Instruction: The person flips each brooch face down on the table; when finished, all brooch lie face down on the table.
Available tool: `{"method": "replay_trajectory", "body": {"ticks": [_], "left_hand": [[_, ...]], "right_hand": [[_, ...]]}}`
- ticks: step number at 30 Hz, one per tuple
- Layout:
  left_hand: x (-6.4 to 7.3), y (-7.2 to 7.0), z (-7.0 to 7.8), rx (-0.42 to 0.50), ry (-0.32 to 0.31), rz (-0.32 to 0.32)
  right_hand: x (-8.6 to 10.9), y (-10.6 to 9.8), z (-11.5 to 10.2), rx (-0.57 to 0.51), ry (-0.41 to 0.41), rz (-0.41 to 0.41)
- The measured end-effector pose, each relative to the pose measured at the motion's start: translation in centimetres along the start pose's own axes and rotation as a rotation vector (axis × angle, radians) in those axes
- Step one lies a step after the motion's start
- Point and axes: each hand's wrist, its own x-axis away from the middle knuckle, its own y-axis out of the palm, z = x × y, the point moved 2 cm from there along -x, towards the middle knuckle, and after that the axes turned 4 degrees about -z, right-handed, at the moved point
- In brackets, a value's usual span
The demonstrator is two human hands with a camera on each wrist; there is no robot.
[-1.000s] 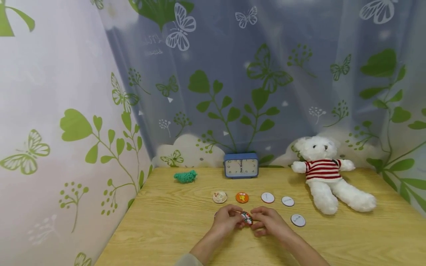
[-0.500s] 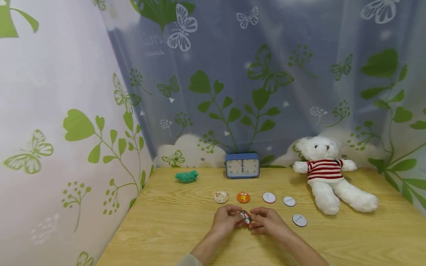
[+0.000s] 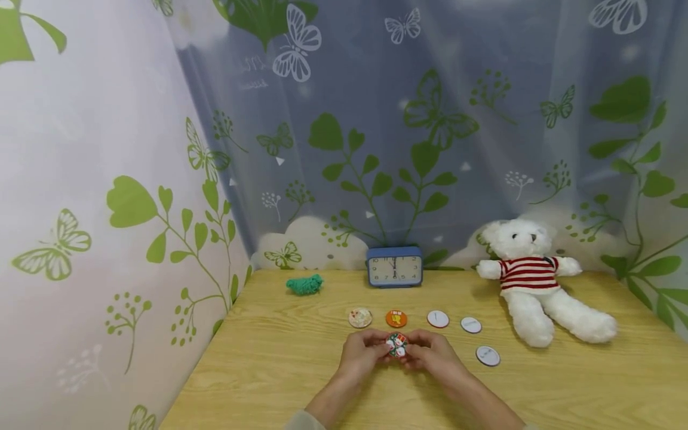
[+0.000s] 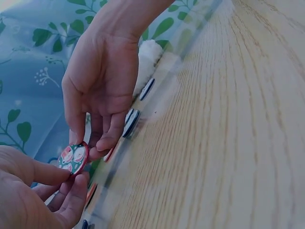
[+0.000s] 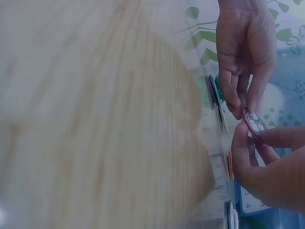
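A round button badge [image 3: 397, 344] with a red rim and a green, white and red print is held up between both hands, its printed face toward the head camera. My left hand [image 3: 359, 357] pinches its left edge between thumb and fingers. From the other side, my right hand [image 3: 434, 356] grips the right edge the same way. The left wrist view shows the badge [image 4: 74, 158] tilted, clear of the tabletop. Just beyond the hands lie a cream patterned badge [image 3: 360, 318] and an orange badge [image 3: 396, 318].
Three white-faced badges [image 3: 438, 319] lie to the right on the wooden table [image 3: 258, 364]. At the back stand a blue clock [image 3: 395, 267] and a green knitted item [image 3: 304, 285]. A white teddy bear [image 3: 529, 275] in a striped shirt sits at the right, before a patterned curtain [image 3: 355, 71].
The badge has turned from a slanted position to face the head camera. My right fingers have moved in onto its edge, and both hands now hold it evenly.
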Motion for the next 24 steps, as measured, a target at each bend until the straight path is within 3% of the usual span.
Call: {"method": "replay_trajectory", "body": {"ticks": [10, 14, 24], "left_hand": [[-0.1, -0.16, -0.6, 0.073, 0.012, -0.033], [-0.17, -0.18, -0.82, 0.107, -0.013, -0.049], [0.0, 0.26, -0.46, 0.169, -0.053, -0.071]], "right_hand": [[-0.1, -0.31, 0.16, 0.01, -0.02, 0.096], [-0.09, -0.52, 0.12, 0.022, -0.025, 0.131], [0.12, -0.89, 0.0, 0.024, -0.02, 0.096]]}}
